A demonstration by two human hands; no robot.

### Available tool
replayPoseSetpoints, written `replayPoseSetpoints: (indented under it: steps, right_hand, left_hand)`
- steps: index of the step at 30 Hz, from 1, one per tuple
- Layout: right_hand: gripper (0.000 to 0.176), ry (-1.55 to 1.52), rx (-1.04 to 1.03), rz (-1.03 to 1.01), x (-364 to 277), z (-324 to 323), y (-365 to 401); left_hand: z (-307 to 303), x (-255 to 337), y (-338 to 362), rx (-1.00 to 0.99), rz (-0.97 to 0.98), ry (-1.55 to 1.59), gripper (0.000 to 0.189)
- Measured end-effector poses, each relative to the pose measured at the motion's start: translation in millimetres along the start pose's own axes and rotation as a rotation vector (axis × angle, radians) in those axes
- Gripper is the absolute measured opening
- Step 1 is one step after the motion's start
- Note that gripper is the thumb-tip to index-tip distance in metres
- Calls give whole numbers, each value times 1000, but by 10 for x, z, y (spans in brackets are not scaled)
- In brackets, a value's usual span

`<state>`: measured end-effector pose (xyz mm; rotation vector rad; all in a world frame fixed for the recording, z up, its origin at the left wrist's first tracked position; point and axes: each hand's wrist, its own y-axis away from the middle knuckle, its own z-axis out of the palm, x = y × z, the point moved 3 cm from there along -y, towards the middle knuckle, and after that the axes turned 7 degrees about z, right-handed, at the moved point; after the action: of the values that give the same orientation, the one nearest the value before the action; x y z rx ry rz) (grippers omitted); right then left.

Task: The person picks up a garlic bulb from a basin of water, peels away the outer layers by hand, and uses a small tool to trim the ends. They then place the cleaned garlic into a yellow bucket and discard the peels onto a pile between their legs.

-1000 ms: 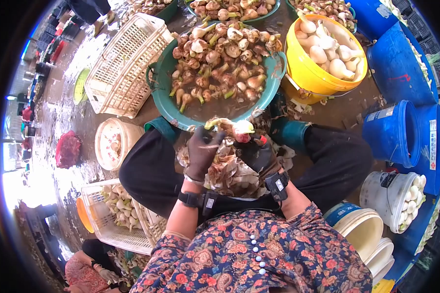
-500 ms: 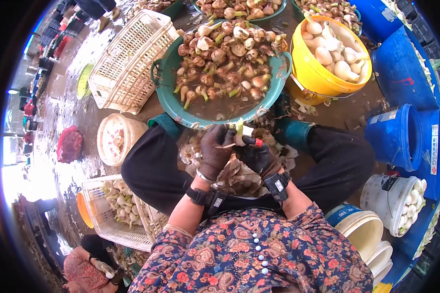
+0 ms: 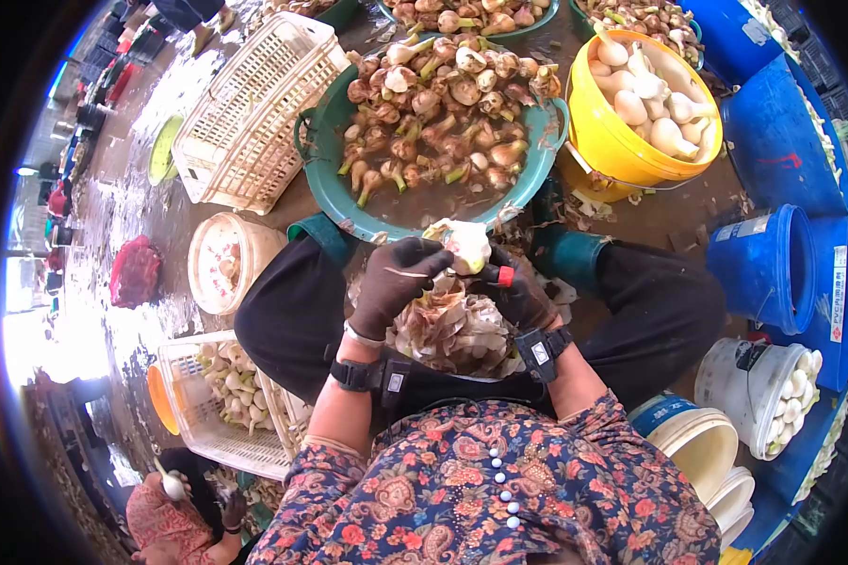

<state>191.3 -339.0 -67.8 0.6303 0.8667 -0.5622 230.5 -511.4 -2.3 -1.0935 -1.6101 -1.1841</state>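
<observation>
In my gloved left hand [image 3: 396, 282] the fingers are closed on the left side of a pale garlic bulb [image 3: 466, 245]. My gloved right hand [image 3: 518, 294], with red tape on one finger, grips the bulb's right side. The bulb is just in front of the near rim of a green basin [image 3: 325, 193], which holds water and brownish unpeeled bulbs [image 3: 424, 132]. Below my hands, a heap of papery skins [image 3: 457, 330] lies between my legs.
A yellow bucket [image 3: 598, 141] of peeled bulbs stands right of the basin. White crates [image 3: 254, 113] and a pale bucket [image 3: 226, 264] are at the left. Blue buckets [image 3: 758, 273] and a white bucket [image 3: 725, 386] line the right. Another person [image 3: 174, 518] is at the lower left.
The bulb has turned, so its broad pale side shows instead of the green stem. My hands have moved slightly apart. The other person at lower left now holds up a white bulb.
</observation>
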Motion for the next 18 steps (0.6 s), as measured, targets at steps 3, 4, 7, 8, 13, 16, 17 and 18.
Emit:
replayPoseSetpoints:
  steps: [3, 4, 7, 8, 13, 16, 17, 18]
  right_hand:
    - [46, -63, 34, 90, -65, 5, 20]
    - [46, 9, 41, 86, -129, 7, 45]
    - [45, 130, 14, 72, -151, -43, 52]
    - [44, 176, -25, 62, -131, -48, 47]
    - [40, 143, -78, 89, -18, 21, 64]
    - [38, -223, -139, 101, 67, 107, 86]
    - [36, -588, -171, 129, 125, 85, 59]
    - [35, -564, -259, 21, 183, 9, 32]
  left_hand:
    - [9, -119, -76, -67, 92, -173, 30]
    - [9, -82, -68, -88, 37, -147, 29]
    - [-11, -147, -78, -153, -35, -188, 26]
    - [-11, -180, -74, -151, -37, -187, 26]
    - [23, -324, -42, -12, 45, -64, 18]
    - [13, -852, -79, 8, 143, -550, 31]
    - [1, -810, -61, -15, 121, -742, 34]
    - [-28, -752, -64, -18, 126, -743, 34]
